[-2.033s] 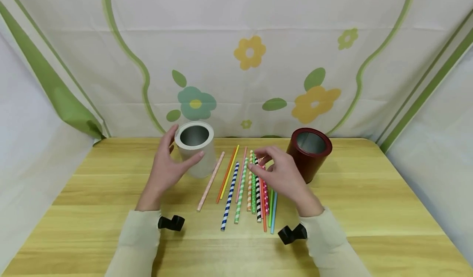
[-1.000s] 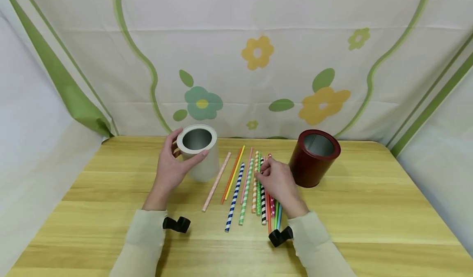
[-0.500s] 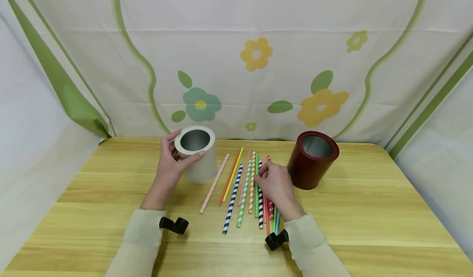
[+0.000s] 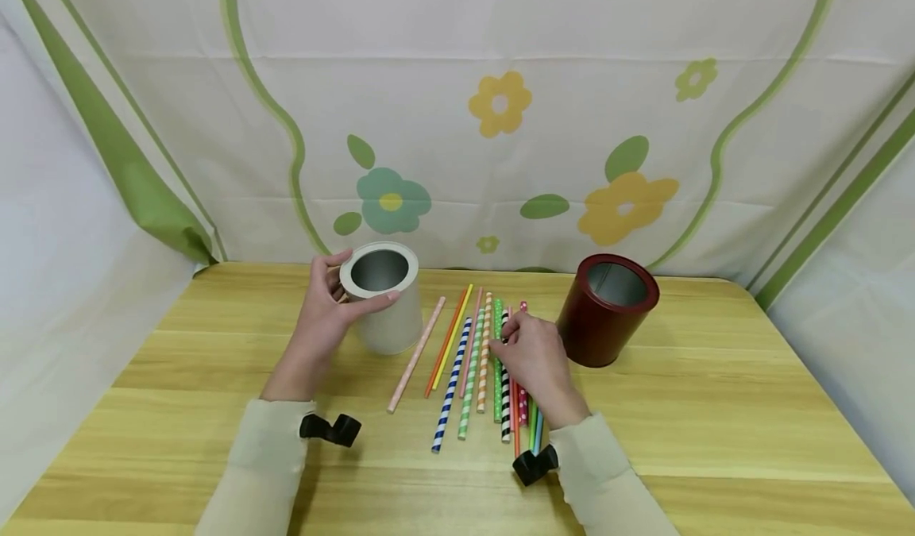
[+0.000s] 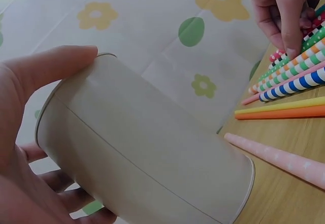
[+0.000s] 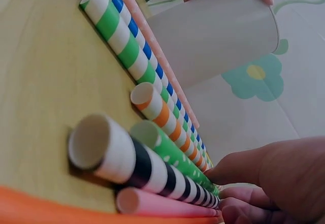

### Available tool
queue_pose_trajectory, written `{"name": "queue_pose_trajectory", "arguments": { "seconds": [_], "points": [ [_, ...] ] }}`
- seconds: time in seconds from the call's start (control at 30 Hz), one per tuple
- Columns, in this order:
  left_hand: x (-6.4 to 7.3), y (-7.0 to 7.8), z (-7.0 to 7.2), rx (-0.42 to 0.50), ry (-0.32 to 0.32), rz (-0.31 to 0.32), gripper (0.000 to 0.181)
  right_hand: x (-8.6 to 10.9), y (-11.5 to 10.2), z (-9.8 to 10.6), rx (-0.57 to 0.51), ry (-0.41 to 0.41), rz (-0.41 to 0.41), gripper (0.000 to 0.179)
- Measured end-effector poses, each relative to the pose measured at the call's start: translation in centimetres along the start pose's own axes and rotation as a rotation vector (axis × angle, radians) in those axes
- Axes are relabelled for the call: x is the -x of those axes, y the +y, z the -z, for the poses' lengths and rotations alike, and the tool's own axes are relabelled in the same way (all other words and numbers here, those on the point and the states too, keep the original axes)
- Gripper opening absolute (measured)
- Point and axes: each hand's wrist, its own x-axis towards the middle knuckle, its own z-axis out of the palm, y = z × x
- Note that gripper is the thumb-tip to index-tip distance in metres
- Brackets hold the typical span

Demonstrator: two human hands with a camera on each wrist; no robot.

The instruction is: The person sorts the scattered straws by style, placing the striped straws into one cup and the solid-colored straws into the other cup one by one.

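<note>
My left hand (image 4: 322, 321) grips a white open-topped tin (image 4: 389, 314) near its top, thumb along the front of the rim and fingers round the far left side. The tin stands upright on the table. My right hand (image 4: 536, 357) is low over a row of paper straws, its thumb and fingertips pinching a green polka-dot straw (image 6: 175, 155). Right beside that straw lie a black-and-white striped straw (image 6: 147, 170) and an orange-striped one (image 6: 165, 117). The hand hides the upper part of the straws under it.
A dark red open tin (image 4: 604, 321) stands right of the straws. Toward the white tin lie green-striped (image 4: 470, 385), blue-striped (image 4: 450, 393), yellow (image 4: 450, 345), orange (image 4: 442, 353) and pale pink (image 4: 415, 357) straws. A flowered curtain (image 4: 429, 107) hangs behind the wooden table (image 4: 715, 409).
My right hand has come down from above onto the straws, its fingertips closing at the green polka-dot one. The orange-striped straw has shifted slightly left. My left hand has settled onto the white tin.
</note>
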Motion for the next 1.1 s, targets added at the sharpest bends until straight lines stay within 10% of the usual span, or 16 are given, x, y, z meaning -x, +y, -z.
{"name": "queue_pose_trajectory", "arguments": {
  "seconds": [1.1],
  "points": [
    [0.1,-1.5,-0.5,-0.03,0.016,-0.104,0.098,0.1,0.0,-1.0,0.038,0.058,0.056,0.023]
  ]
}}
